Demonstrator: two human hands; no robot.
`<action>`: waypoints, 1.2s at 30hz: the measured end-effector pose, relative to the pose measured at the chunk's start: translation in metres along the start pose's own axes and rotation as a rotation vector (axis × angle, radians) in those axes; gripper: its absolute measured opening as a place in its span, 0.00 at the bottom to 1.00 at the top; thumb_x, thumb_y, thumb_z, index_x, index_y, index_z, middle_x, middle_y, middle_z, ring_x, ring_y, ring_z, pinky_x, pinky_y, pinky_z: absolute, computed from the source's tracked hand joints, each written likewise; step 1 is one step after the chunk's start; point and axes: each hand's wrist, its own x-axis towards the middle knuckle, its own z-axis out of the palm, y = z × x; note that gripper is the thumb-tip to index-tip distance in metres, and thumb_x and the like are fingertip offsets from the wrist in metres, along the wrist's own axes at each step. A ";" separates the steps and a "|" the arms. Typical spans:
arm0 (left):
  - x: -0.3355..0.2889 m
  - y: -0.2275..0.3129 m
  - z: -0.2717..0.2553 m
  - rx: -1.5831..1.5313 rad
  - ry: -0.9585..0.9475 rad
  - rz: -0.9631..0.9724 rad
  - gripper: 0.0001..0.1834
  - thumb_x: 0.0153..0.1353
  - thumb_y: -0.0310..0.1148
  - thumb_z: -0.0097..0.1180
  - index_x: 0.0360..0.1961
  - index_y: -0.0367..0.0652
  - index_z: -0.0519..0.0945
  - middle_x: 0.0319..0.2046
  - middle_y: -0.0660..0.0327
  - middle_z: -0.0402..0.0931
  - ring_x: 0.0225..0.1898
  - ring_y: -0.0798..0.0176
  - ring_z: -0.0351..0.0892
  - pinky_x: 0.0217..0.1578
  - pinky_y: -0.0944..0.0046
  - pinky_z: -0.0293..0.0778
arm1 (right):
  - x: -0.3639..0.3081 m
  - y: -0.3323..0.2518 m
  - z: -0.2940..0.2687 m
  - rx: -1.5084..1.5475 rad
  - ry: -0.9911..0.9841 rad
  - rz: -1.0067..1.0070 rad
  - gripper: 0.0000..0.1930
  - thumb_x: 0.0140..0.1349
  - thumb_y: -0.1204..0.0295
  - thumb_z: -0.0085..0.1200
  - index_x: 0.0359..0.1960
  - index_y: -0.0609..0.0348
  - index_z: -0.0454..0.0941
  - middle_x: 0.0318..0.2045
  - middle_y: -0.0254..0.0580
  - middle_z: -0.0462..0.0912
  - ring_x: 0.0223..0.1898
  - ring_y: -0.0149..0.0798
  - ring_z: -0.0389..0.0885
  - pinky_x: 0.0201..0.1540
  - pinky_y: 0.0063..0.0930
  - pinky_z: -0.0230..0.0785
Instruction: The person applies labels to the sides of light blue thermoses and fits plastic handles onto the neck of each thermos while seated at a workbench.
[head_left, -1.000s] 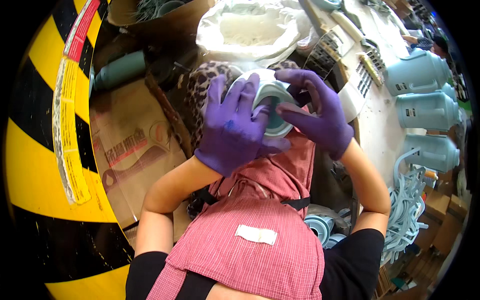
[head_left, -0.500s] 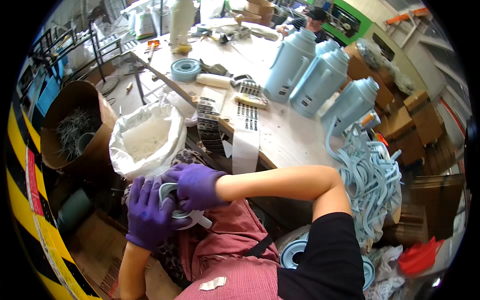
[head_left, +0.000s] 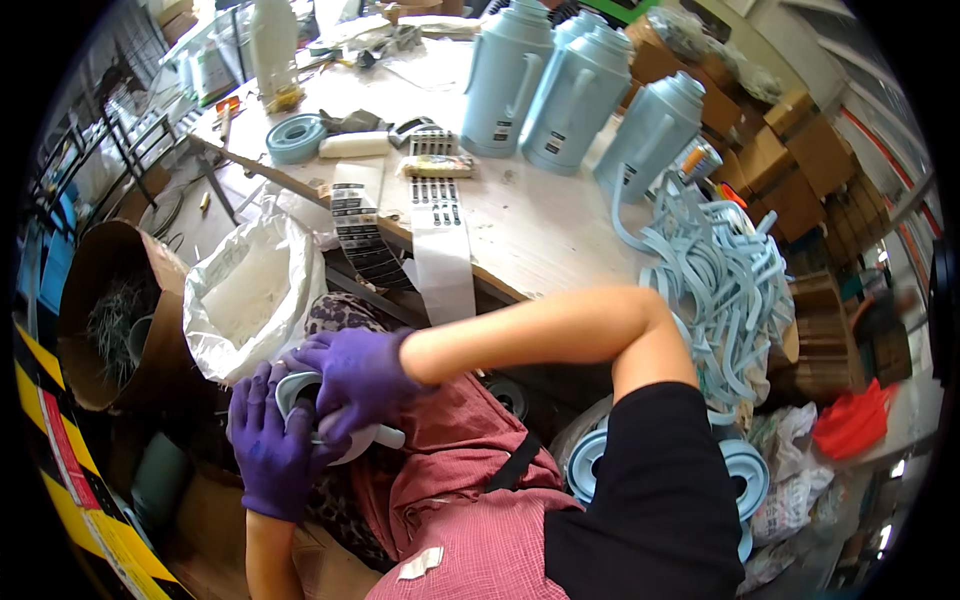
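I see the right hand point(head_left: 362, 380) now curled over the pale-blue vessel point(head_left: 362, 442), its grip hidden. The left hand point(head_left: 272, 446), half-closed, holds it steady.

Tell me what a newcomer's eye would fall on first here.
Probably the purple-gloved left hand and purple-gloved right hand, both on a pale-blue, rounded, hollow piece at lower left. Next, the tall, light-blue, handled flasks standing at the table's far right, and the tangled heap of light-blue, curved strips nearer the person's right elbow.
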 end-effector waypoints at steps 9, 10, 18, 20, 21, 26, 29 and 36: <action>0.015 -0.005 -0.002 0.044 -0.016 0.024 0.35 0.56 0.65 0.62 0.37 0.37 0.84 0.50 0.40 0.82 0.54 0.35 0.81 0.61 0.35 0.71 | 0.000 -0.006 0.028 0.064 0.333 0.028 0.14 0.53 0.58 0.65 0.29 0.57 0.90 0.61 0.64 0.76 0.65 0.62 0.69 0.70 0.53 0.59; 0.018 -0.007 -0.003 0.016 -0.004 0.035 0.35 0.55 0.66 0.63 0.36 0.37 0.84 0.49 0.41 0.83 0.54 0.36 0.81 0.61 0.35 0.71 | 0.001 -0.006 0.026 0.039 0.341 0.047 0.14 0.53 0.59 0.64 0.28 0.57 0.90 0.60 0.63 0.77 0.65 0.61 0.70 0.70 0.53 0.59; 0.023 -0.014 -0.006 -0.057 -0.058 0.061 0.33 0.49 0.65 0.66 0.37 0.42 0.85 0.50 0.42 0.83 0.54 0.36 0.81 0.63 0.34 0.68 | 0.000 -0.001 0.019 0.049 0.232 0.074 0.17 0.56 0.57 0.60 0.26 0.59 0.90 0.62 0.60 0.77 0.64 0.59 0.71 0.70 0.52 0.60; 0.022 -0.014 -0.007 0.003 -0.091 0.073 0.32 0.49 0.64 0.67 0.36 0.42 0.85 0.52 0.41 0.82 0.56 0.36 0.80 0.63 0.34 0.67 | -0.001 0.002 0.016 -0.077 0.222 0.091 0.15 0.55 0.57 0.63 0.27 0.55 0.91 0.60 0.55 0.78 0.63 0.57 0.71 0.69 0.49 0.60; 0.021 -0.015 -0.007 0.021 -0.119 0.108 0.32 0.49 0.64 0.67 0.35 0.43 0.85 0.53 0.41 0.82 0.57 0.36 0.79 0.63 0.34 0.67 | -0.001 0.002 0.014 -0.117 0.199 0.071 0.14 0.54 0.56 0.64 0.27 0.53 0.91 0.59 0.53 0.78 0.63 0.56 0.71 0.68 0.48 0.60; 0.013 -0.025 -0.005 -0.177 -0.109 0.083 0.31 0.46 0.62 0.71 0.31 0.43 0.82 0.57 0.38 0.78 0.61 0.32 0.76 0.64 0.35 0.66 | -0.010 0.001 0.010 0.204 0.276 -0.101 0.11 0.56 0.58 0.68 0.29 0.52 0.90 0.56 0.61 0.77 0.64 0.63 0.69 0.67 0.51 0.59; 0.002 -0.032 0.006 -0.353 -0.082 0.033 0.30 0.44 0.61 0.74 0.29 0.43 0.80 0.61 0.35 0.76 0.64 0.30 0.73 0.66 0.36 0.65 | -0.014 -0.006 0.016 0.170 0.275 -0.081 0.11 0.57 0.58 0.67 0.31 0.50 0.90 0.59 0.72 0.73 0.65 0.69 0.67 0.67 0.56 0.60; 0.006 -0.025 -0.011 -0.813 0.074 -0.298 0.22 0.44 0.45 0.79 0.26 0.43 0.79 0.64 0.35 0.73 0.67 0.33 0.73 0.66 0.41 0.69 | -0.011 -0.024 -0.007 0.276 0.303 -0.122 0.12 0.62 0.65 0.67 0.46 0.49 0.87 0.70 0.69 0.63 0.71 0.71 0.62 0.71 0.55 0.57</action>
